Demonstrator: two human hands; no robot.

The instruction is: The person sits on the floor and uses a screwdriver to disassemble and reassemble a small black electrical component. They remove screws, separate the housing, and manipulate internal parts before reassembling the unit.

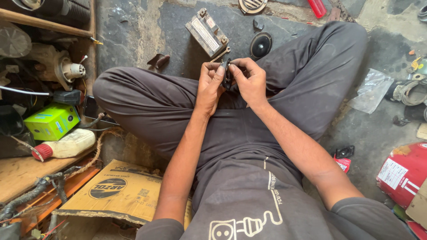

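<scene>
A person sits cross-legged on the floor (133,31), seen from above. Both hands meet near the top middle of the frame, over the crossed legs. The left hand (209,86) and the right hand (251,82) hold a small dark ring-shaped part (227,74) between them. The fingers (221,71) of the left hand are closed on the left side of the part. The right hand is closed on its right side. The part stands on its edge between the two hands, and most of it is hidden, so its full shape cannot be told.

Just above the hands, on the floor, lies a small grey battery (207,32). A metal wrench (221,54) lies beside it, very near the fingertips. A round black disc (260,45) sits on the floor just to the right of the wrench, next to the knee.

At the left of the frame is a wooden shelf (20,171) full of things. A green box (51,122) sits there, with a white bottle with a red cap (66,146) just below it. A flat brown cardboard box (118,191) lies at the lower left, beside the leg.

At the right, a clear plastic bag (371,91) lies on the floor. A red can (402,173) is at the lower right edge.
</scene>
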